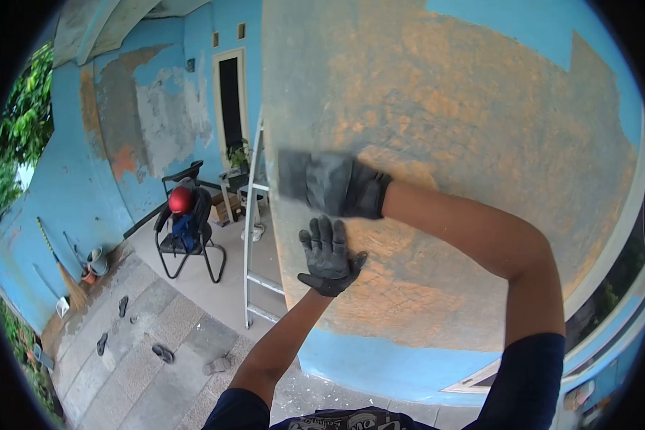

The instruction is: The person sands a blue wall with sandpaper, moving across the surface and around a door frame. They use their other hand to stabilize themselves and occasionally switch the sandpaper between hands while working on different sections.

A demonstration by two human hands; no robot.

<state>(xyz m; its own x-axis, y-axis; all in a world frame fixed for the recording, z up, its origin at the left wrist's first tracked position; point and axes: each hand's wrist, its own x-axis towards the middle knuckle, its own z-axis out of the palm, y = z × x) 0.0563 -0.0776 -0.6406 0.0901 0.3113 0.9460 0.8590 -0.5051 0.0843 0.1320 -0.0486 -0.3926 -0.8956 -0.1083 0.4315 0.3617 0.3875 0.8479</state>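
- Your left hand (327,256), gloved in dark grey, lies flat against the pillar (451,107) with its fingers spread; it grips nothing and seems only to brace you.
- Just above it, your right hand (340,185), also gloved, presses on the same face. It is blurred, so you cannot tell whether the fingers close on a scraper or pad, or simply lie flat.
- The pillar face in front of you is mostly stripped to a sandy orange-grey. By the look of it, the greater part of the scraping is done.
- What seems left: the blue paint (494,29) along the top right, and a blue band at the foot of the pillar.
- Beyond, a ladder (253,215) leans just beside the pillar's left edge.
- Farther off stands a chair (188,244) carrying a red helmet (180,200), and the far wall (150,115) shows patchy, part-scraped paint.
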